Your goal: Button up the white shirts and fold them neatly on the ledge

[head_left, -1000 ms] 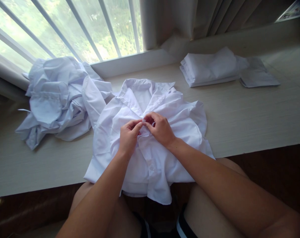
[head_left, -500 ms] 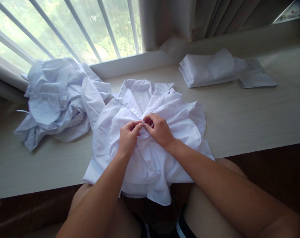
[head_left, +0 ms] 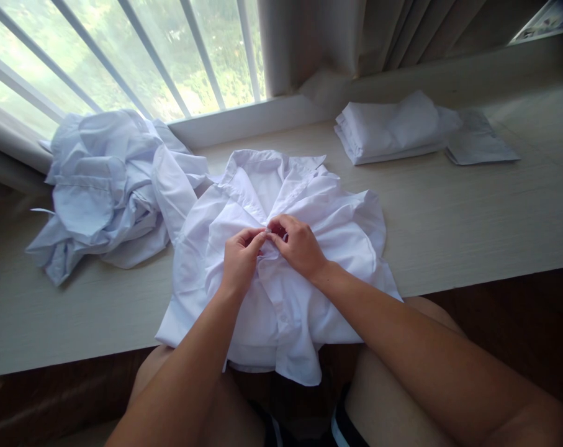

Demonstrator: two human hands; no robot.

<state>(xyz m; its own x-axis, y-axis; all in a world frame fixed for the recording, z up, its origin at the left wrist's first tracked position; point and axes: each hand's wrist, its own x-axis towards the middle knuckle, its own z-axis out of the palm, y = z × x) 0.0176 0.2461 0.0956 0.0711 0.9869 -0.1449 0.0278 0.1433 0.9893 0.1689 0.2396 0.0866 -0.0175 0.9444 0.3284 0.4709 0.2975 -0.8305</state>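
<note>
A white collared shirt (head_left: pixel 304 310) lies front side up before me, its collar toward the window and its hem hanging over the near edge. My left hand (head_left: pixel 242 253) pinches the front placket below the open neck. Fingertip to fingertip with it, my right hand (head_left: pixel 297 243) pinches the same spot from the other side. A small pale bit, perhaps a button, shows between the fingertips; the fingers hide most of it. Lower down, the placket runs between my forearms to the hem.
A crumpled heap of white clothing (head_left: pixel 108 180) lies at the left by the barred window (head_left: pixel 169 56), touching the shirt's sleeve. Folded white cloth (head_left: pixel 393 130) and a flat white piece (head_left: pixel 481 139) rest at the back right. The pale ledge (head_left: pixel 449 223) ends above my legs.
Almost nothing differs. Both hands keep their pinch at the same place on the placket, and the view has shifted very slightly.
</note>
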